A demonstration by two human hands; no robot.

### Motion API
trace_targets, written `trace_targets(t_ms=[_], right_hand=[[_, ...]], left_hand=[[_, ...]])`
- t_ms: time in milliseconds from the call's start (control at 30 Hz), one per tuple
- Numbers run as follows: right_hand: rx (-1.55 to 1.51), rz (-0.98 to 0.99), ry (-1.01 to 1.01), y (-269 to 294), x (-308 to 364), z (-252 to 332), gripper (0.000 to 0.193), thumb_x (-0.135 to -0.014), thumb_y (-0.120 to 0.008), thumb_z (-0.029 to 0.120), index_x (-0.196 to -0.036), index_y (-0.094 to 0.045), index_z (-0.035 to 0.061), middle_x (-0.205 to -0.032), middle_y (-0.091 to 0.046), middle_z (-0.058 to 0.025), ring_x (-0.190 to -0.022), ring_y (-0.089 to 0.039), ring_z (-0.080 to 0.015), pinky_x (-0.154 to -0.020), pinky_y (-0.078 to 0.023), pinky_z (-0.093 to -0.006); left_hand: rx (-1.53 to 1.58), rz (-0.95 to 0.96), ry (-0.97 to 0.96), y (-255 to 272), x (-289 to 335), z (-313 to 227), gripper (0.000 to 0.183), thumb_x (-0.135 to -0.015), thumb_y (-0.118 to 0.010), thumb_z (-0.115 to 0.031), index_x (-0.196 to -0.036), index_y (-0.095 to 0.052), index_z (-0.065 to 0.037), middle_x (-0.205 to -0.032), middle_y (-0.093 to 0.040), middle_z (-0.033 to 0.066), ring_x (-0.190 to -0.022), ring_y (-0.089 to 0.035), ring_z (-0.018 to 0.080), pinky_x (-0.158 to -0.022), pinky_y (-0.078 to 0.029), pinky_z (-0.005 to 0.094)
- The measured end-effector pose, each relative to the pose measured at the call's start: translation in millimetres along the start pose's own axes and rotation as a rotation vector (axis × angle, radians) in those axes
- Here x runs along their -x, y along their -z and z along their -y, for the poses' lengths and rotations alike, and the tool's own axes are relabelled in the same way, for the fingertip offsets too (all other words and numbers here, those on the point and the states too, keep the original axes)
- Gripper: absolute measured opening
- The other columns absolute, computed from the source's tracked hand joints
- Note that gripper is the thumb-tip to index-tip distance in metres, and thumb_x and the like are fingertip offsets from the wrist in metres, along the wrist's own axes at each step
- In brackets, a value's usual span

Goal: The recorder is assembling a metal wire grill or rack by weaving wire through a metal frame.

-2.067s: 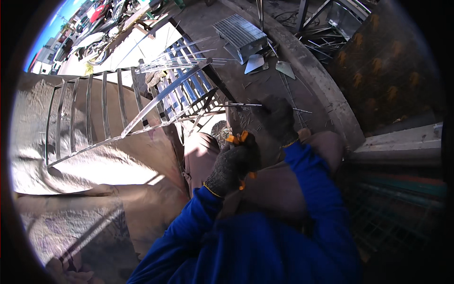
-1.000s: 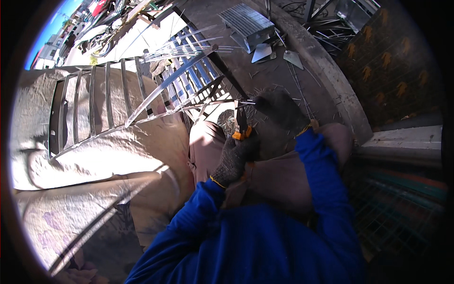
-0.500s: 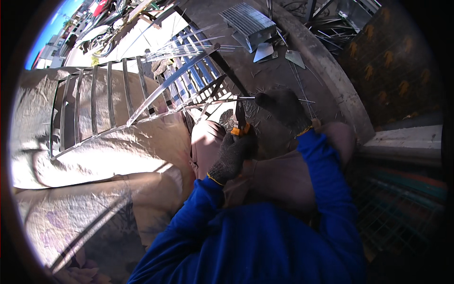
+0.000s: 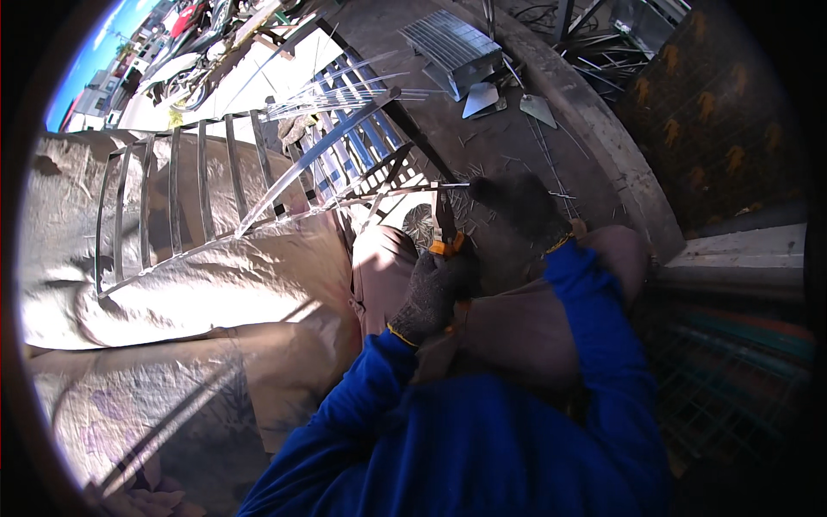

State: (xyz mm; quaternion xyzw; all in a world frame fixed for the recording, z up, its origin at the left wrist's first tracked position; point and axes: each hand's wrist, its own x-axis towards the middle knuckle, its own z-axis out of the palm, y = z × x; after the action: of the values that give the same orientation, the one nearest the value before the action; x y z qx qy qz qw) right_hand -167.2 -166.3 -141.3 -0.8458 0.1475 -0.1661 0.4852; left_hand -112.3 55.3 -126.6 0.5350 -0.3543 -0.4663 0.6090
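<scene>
My left hand [image 4: 433,297], in a dark work glove, is closed round the orange handles of a pair of pliers [image 4: 445,228]. Their jaws point away from me and reach up to a thin metal rod [image 4: 452,185]; whether they bite on it cannot be made out. My right hand [image 4: 521,207], gloved too, is closed on that rod, whose thin end sticks out past the hand to the right. Leftward the rod runs toward a barred metal frame [image 4: 205,185] lying on pale cloth. My gloved fingers are dark and partly in shadow.
Behind the pliers stands a slatted metal rack [image 4: 353,142] with several thin clear-looking rods [image 4: 345,103] across it. A ribbed metal box [image 4: 452,47] and flat metal pieces [image 4: 480,99] lie farther off. A concrete kerb [image 4: 603,138] curves along the right; wire scraps litter the floor.
Both hands, the pliers and the rod sit slightly lower and farther right in the picture; the surroundings shift a little too. The grips look the same.
</scene>
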Motion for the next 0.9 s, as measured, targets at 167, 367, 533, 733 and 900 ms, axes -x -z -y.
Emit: trace_targets(t_ms=[167,367,533,733,900], right_hand=[[0.518,0.145,-0.15,20.6,0.7,13.6,0.085,-0.088,-0.043,0.084,-0.079,-0.073,0.0045,-0.075,-0.066,-0.0205,-0.074,-0.067,-0.0379,-0.067,-0.05,-0.0472],[-0.084,0.036,-0.287,26.6,-0.6,-3.7,0.092,-0.09,-0.031,0.086,-0.082,-0.068,0.0033,-0.069,-0.061,-0.0115,-0.069,-0.059,-0.0246,-0.072,-0.047,-0.039],[-0.309,-0.032,-0.331,19.8,-7.7,-1.7,0.097,-0.089,-0.016,0.089,-0.083,-0.067,0.0063,-0.071,-0.054,-0.0023,-0.071,-0.051,-0.0166,-0.074,-0.042,-0.0336],[-0.337,0.004,-0.418,14.2,-6.2,-7.8,0.1,-0.088,-0.009,0.089,-0.085,-0.069,0.0099,-0.07,-0.053,0.0029,-0.067,-0.045,-0.0092,-0.068,-0.038,-0.0275],[-0.292,0.027,-0.423,15.9,-2.7,-2.5,0.095,-0.092,-0.014,0.086,-0.084,-0.072,0.0115,-0.069,-0.055,0.0046,-0.066,-0.044,-0.005,-0.066,-0.037,-0.0232]], left_hand=[[-0.065,-0.437,0.173,29.9,-6.7,16.6,0.013,-0.096,-0.062,-0.014,-0.106,-0.058,-0.007,-0.082,-0.055,-0.0019,-0.072,-0.051,0.0061,-0.064,-0.045,0.0259],[0.076,-0.278,0.267,26.9,-4.8,0.3,0.03,-0.1,-0.055,-0.015,-0.126,-0.056,-0.001,-0.108,-0.066,0.011,-0.099,-0.068,0.0242,-0.083,-0.056,0.0365],[0.648,-0.273,0.395,23.7,-10.1,-4.6,0.041,-0.096,-0.062,-0.019,-0.133,-0.055,-0.002,-0.12,-0.069,0.0156,-0.106,-0.07,0.0267,-0.091,-0.058,0.0423],[0.56,-0.197,0.575,11.6,-15.3,-11.9,0.04,-0.096,-0.065,-0.021,-0.13,-0.057,-0.001,-0.123,-0.067,0.0141,-0.105,-0.069,0.0265,-0.09,-0.058,0.0424],[0.28,-0.237,0.523,0.3,-20.9,-15.4,0.038,-0.096,-0.066,-0.027,-0.126,-0.062,-0.002,-0.107,-0.066,0.0069,-0.1,-0.067,0.0207,-0.087,-0.057,0.0393]])
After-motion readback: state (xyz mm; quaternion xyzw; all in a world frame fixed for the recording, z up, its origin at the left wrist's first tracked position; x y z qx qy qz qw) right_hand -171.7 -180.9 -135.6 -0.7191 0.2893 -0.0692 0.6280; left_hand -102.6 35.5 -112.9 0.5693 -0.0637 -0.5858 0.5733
